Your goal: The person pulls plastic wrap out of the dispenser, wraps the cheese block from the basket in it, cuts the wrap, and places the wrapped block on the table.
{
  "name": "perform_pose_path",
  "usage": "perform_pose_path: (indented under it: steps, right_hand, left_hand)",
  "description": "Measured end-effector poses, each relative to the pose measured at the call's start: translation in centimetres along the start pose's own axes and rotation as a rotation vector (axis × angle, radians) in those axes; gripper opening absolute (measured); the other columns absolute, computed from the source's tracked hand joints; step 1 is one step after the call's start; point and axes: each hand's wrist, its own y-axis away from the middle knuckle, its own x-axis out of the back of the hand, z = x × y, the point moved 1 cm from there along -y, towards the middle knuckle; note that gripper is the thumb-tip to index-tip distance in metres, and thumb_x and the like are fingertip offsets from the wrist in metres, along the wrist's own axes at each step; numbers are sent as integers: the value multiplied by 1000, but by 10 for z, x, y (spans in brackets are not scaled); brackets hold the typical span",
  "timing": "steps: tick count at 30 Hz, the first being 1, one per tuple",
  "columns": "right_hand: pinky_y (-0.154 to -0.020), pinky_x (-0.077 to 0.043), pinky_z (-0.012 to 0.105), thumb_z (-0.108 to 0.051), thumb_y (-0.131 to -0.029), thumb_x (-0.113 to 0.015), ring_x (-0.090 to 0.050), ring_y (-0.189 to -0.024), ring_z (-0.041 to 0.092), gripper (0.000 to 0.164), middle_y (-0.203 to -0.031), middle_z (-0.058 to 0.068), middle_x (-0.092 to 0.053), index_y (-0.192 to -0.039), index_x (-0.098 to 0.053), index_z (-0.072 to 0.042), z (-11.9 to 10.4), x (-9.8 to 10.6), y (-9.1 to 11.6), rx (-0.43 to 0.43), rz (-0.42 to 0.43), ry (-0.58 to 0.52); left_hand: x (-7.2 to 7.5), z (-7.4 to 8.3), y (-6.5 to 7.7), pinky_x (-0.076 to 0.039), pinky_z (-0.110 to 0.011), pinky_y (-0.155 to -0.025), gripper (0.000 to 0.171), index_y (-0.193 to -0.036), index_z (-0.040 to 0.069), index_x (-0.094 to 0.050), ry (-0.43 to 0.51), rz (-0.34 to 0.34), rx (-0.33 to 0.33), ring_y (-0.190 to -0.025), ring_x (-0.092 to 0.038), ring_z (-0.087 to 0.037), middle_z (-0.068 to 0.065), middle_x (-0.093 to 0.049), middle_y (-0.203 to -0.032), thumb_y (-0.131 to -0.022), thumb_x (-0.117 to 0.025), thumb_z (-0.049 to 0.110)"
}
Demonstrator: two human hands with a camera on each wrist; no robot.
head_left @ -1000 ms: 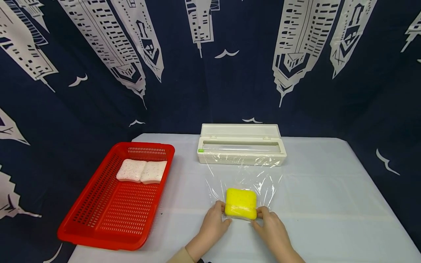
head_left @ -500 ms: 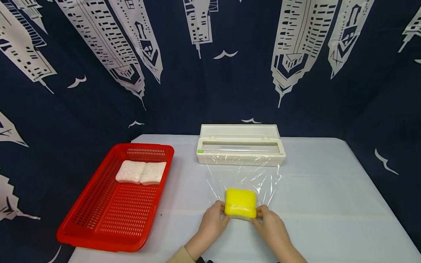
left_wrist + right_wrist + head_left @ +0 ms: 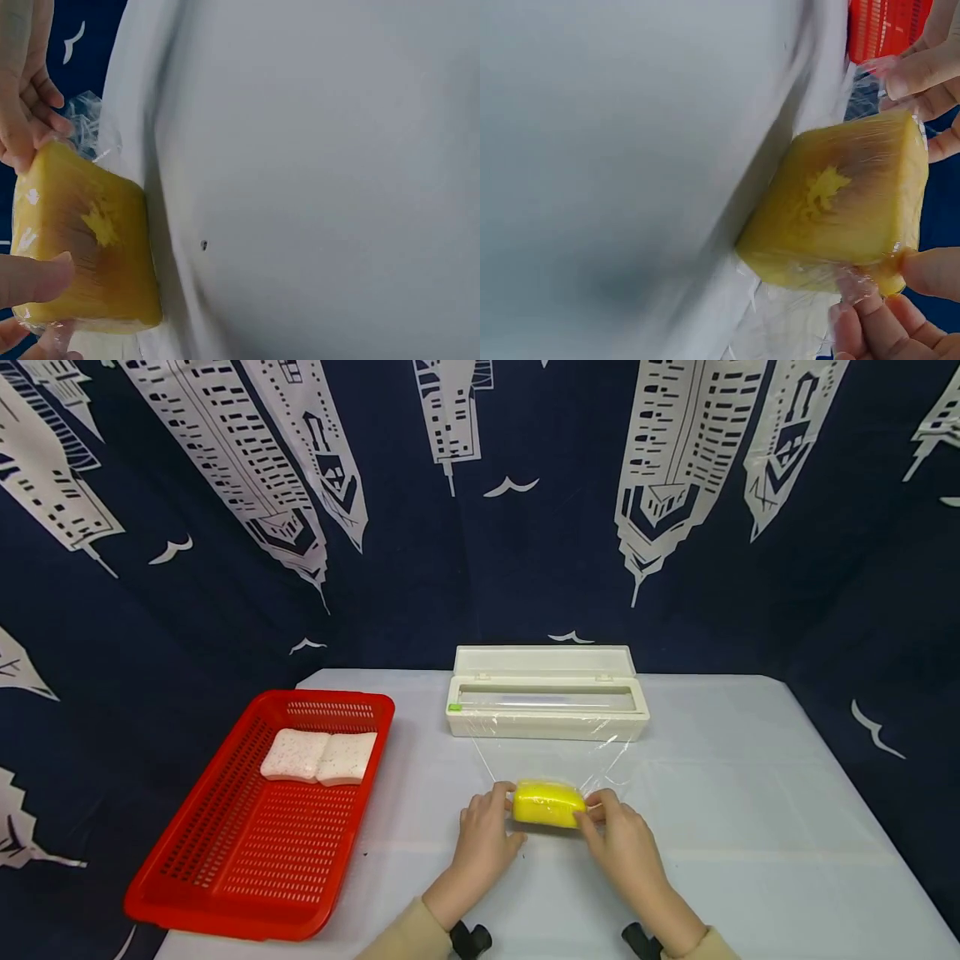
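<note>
Between both hands a yellow, rounded, square block (image 3: 547, 803) is tilted up off the white tabletop, a shadow beneath it. Clear plastic wrap (image 3: 558, 762) covers it and stretches back to the white wrap dispenser (image 3: 547, 727), whose lid stands raised. My left hand (image 3: 483, 843) grips the block's left side; in the left wrist view its thumb (image 3: 41, 277) lies on the yellow surface. On the other side my right hand (image 3: 622, 847) holds the block, and the right wrist view shows its fingers (image 3: 881, 326) pinching gathered wrap. Wrap creases cross the block's face (image 3: 832, 195).
A red perforated basket (image 3: 277, 847) stands at the left, with two white speckled square pieces (image 3: 318, 756) near its back. Behind the table hangs a dark blue curtain (image 3: 465, 568) with white building prints. A tiny dark speck (image 3: 203, 244) lies on the tabletop.
Both hands have moved away from the body with the block, toward the dispenser, and tipped it up. The stretch of wrap between block and dispenser is shorter.
</note>
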Motion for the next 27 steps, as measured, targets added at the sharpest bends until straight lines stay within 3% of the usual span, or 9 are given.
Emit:
perform_pose_path:
  steps: [5,10,15,18,27]
  right_hand:
    - [-65,-50,39,-15,-84,-77,-65,-69,23,25,-76,6,-72,-101,-65,0,5,-1,-15,29,25,-13]
    - [-71,-46,41,-20,-75,-85,-60,-70,19,41,-77,4,-71,-106,-69,0,9,-3,-27,77,-5,6]
    - [-71,-45,42,-12,-70,-87,-60,-72,20,45,-78,4,-70,-108,-70,3,14,-5,-41,118,-10,12]
    - [-71,-45,42,-9,-74,-84,-59,-72,20,39,-77,4,-68,-108,-70,3,17,-6,-49,105,-16,2]
    - [-65,-39,33,-19,-90,-72,-47,-71,17,34,-77,4,-57,-114,-69,4,27,-16,-77,31,-74,-29]
  left_hand:
    - [-2,-4,-20,-30,-30,-73,55,-120,12,-58,-37,37,-38,-83,-53,-15,0,-64,-87,-72,-86,11]
    - [-2,-8,-38,-32,-33,-77,44,-117,13,-63,-28,25,-7,-84,-56,-16,0,-67,-88,-79,-82,19]
    - [1,-9,-52,-31,-36,-78,41,-118,10,-66,7,0,28,-85,-58,-18,-1,-69,-88,-82,-80,23]
    - [1,-10,-59,-31,-35,-77,40,-119,9,-66,19,-9,46,-85,-59,-18,-2,-70,-88,-84,-77,26]
    - [-5,-13,-85,-35,-33,-74,39,-115,7,-70,23,-5,124,-89,-63,-21,-4,-72,-92,-90,-70,37]
